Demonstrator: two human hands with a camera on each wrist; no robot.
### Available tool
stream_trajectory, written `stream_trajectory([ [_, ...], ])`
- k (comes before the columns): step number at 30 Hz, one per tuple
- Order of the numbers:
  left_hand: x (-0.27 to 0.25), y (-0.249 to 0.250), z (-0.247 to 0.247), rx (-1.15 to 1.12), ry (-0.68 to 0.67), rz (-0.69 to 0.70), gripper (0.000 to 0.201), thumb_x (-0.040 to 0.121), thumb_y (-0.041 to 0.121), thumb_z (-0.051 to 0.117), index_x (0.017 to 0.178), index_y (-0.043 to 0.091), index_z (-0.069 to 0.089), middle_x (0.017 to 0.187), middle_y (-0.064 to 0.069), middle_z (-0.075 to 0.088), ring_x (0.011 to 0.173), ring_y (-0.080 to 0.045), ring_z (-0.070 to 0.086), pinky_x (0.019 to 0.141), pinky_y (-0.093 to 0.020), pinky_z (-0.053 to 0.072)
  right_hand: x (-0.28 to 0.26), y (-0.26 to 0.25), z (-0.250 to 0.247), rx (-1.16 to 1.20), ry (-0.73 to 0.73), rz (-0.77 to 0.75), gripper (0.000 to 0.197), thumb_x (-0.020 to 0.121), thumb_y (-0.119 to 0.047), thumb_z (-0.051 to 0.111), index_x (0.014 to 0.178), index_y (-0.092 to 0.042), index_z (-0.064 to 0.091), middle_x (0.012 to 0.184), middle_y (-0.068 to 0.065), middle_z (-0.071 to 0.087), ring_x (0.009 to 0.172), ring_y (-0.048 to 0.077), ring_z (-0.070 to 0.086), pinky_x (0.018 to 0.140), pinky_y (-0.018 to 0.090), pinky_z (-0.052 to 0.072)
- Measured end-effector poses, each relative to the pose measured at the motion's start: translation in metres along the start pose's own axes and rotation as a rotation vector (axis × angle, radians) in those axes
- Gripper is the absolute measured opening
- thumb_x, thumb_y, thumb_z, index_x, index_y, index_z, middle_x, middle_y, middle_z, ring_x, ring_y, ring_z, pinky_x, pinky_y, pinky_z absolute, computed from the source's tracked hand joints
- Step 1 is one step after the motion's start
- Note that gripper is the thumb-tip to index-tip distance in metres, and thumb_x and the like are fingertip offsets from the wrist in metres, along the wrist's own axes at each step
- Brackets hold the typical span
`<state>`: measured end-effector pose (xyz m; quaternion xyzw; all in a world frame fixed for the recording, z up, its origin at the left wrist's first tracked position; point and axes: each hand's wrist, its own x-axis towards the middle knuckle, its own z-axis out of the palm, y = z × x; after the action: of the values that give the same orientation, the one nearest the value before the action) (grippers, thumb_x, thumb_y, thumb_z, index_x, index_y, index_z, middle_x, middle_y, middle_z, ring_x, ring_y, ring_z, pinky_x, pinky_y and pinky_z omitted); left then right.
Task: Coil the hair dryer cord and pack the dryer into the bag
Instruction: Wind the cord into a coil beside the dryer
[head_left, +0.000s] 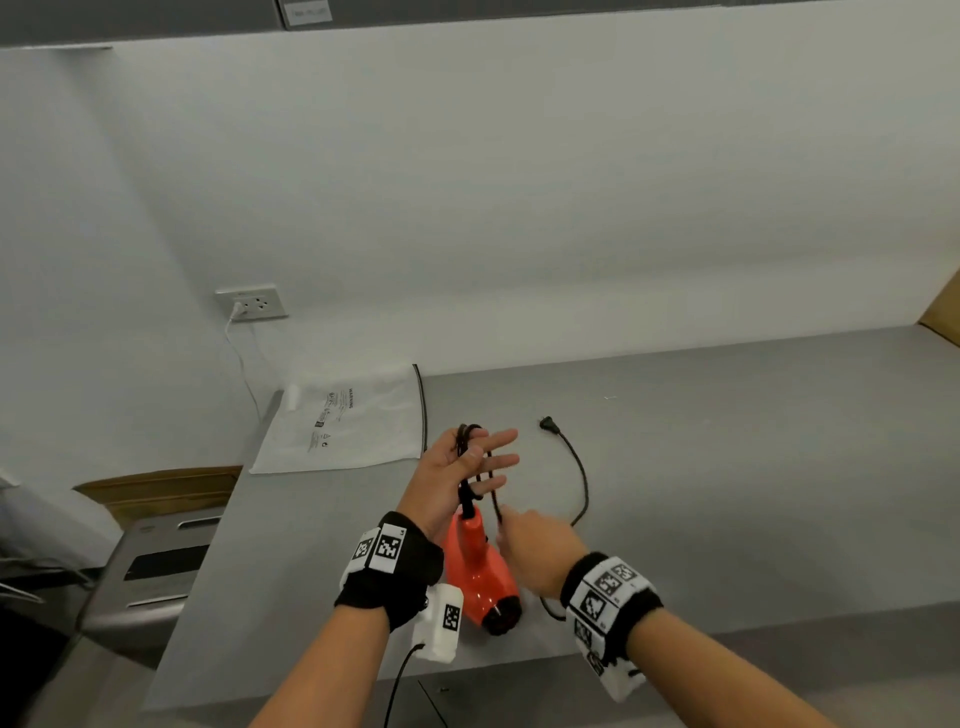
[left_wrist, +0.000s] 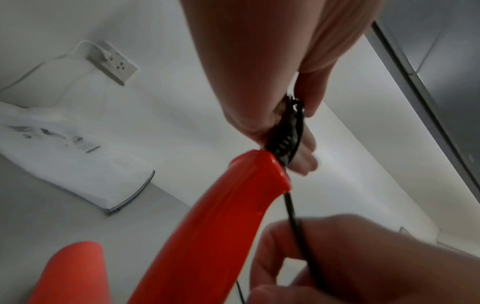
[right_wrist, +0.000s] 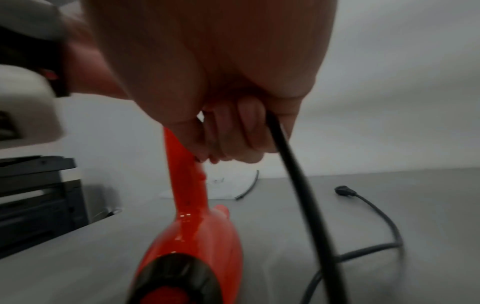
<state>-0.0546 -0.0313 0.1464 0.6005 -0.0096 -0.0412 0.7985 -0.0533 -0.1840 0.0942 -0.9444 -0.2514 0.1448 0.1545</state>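
The orange hair dryer (head_left: 480, 571) stands handle-up near the table's front edge, directly below my left hand (head_left: 467, 462). That hand has straight fingers spread to the right, and its thumb pins loops of the black cord (head_left: 488, 478) wound over the palm. In the left wrist view, the cord's ribbed collar (left_wrist: 285, 133) leaves the orange handle (left_wrist: 207, 226) at the fingertips. My right hand (head_left: 535, 545) grips the cord (right_wrist: 298, 185) just right of the handle. The slack runs over the table to the plug (head_left: 546, 423). The white bag (head_left: 343, 421) lies flat at the back left.
The grey table (head_left: 727, 467) ends close below my wrists. A wall socket (head_left: 253, 303) with a white cable plugged in sits above the bag. A cardboard box (head_left: 156, 491) and a grey machine (head_left: 156, 566) stand to the left of the table.
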Motion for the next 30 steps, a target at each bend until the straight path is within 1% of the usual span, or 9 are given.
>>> stream_trajectory([
  [4,0.002,-0.006,0.000,0.212,0.016,-0.015,0.024,0.107,0.007,0.037,0.128,0.009,0.048,0.126,-0.005,0.071,0.108,-0.025,0.073,0.094,-0.032,0.056,-0.021,-0.017,-0.034,-0.230,-0.032,-0.216,0.028,0.101,-0.029,0.037,0.100,-0.010,0.057,0.080,0.009,0.064,0.065,0.030,0.060,0.062,0.038,0.052],
  [7,0.001,0.000,0.004,0.469,0.036,0.028,0.027,0.106,0.011,0.040,0.128,0.019,0.055,0.099,-0.005,0.072,0.090,-0.024,0.072,0.080,-0.029,0.057,-0.022,-0.012,-0.084,-0.337,0.130,-0.352,0.023,0.099,-0.030,0.042,0.108,-0.017,0.059,0.095,0.002,0.069,0.065,0.025,0.063,0.059,0.040,0.054],
  [10,0.003,0.004,0.009,0.405,-0.030,0.009,0.024,0.107,0.016,0.043,0.120,0.014,0.062,0.074,-0.010,0.069,0.064,-0.025,0.066,0.065,-0.035,0.054,-0.012,-0.007,-0.124,-0.276,0.269,-0.333,0.022,0.090,-0.033,0.052,0.111,-0.025,0.050,0.090,-0.004,0.069,0.072,0.023,0.064,0.059,0.035,0.046],
  [13,0.002,0.000,0.016,0.315,-0.038,-0.011,0.027,0.107,0.025,0.042,0.109,0.010,0.064,0.053,0.003,0.046,0.046,-0.012,0.039,0.048,-0.023,0.035,0.001,0.001,-0.136,-0.132,0.254,-0.241,0.041,0.087,-0.033,0.053,0.128,-0.030,0.045,0.085,-0.003,0.067,0.074,0.022,0.063,0.064,0.034,0.048],
  [16,0.001,-0.005,0.021,0.240,-0.007,-0.026,0.036,0.107,0.030,0.041,0.102,0.006,0.068,0.053,0.006,0.031,0.046,-0.007,0.026,0.046,-0.022,0.021,0.010,0.008,-0.125,-0.027,0.087,-0.225,0.025,0.080,-0.033,0.058,0.105,-0.031,0.058,0.077,-0.007,0.063,0.072,0.019,0.059,0.067,0.036,0.051],
  [19,-0.002,-0.004,0.020,0.270,0.022,-0.022,0.042,0.105,0.038,0.045,0.096,0.008,0.072,0.053,0.006,0.030,0.046,-0.008,0.024,0.047,-0.025,0.020,0.016,0.012,-0.118,0.001,0.071,-0.231,0.010,0.081,-0.028,0.058,0.080,-0.032,0.049,0.068,-0.009,0.058,0.068,0.021,0.056,0.063,0.033,0.043],
  [23,-0.009,-0.001,0.015,0.468,0.027,0.031,0.027,0.099,0.038,0.059,0.081,0.023,0.073,0.052,0.009,0.038,0.046,-0.009,0.032,0.047,-0.022,0.028,0.020,0.020,-0.119,0.005,0.031,-0.271,0.006,0.087,-0.035,0.059,0.088,-0.029,0.060,0.066,-0.012,0.055,0.071,0.018,0.056,0.066,0.034,0.046],
  [27,-0.012,-0.001,0.010,0.526,0.061,0.017,0.022,0.093,0.034,0.068,0.081,0.017,0.074,0.048,0.013,0.046,0.044,-0.006,0.039,0.049,-0.020,0.033,0.022,0.022,-0.118,0.051,-0.025,-0.274,0.023,0.091,-0.041,0.060,0.091,-0.019,0.066,0.077,-0.004,0.065,0.076,0.019,0.059,0.072,0.037,0.048],
  [30,-0.009,0.001,0.007,0.487,0.062,-0.031,0.032,0.094,0.038,0.066,0.066,0.022,0.068,0.045,0.011,0.040,0.041,-0.007,0.033,0.047,-0.021,0.031,0.022,0.025,-0.120,0.133,-0.052,-0.271,0.026,0.094,-0.043,0.060,0.088,-0.019,0.067,0.081,-0.005,0.069,0.073,0.006,0.058,0.067,0.021,0.044],
])
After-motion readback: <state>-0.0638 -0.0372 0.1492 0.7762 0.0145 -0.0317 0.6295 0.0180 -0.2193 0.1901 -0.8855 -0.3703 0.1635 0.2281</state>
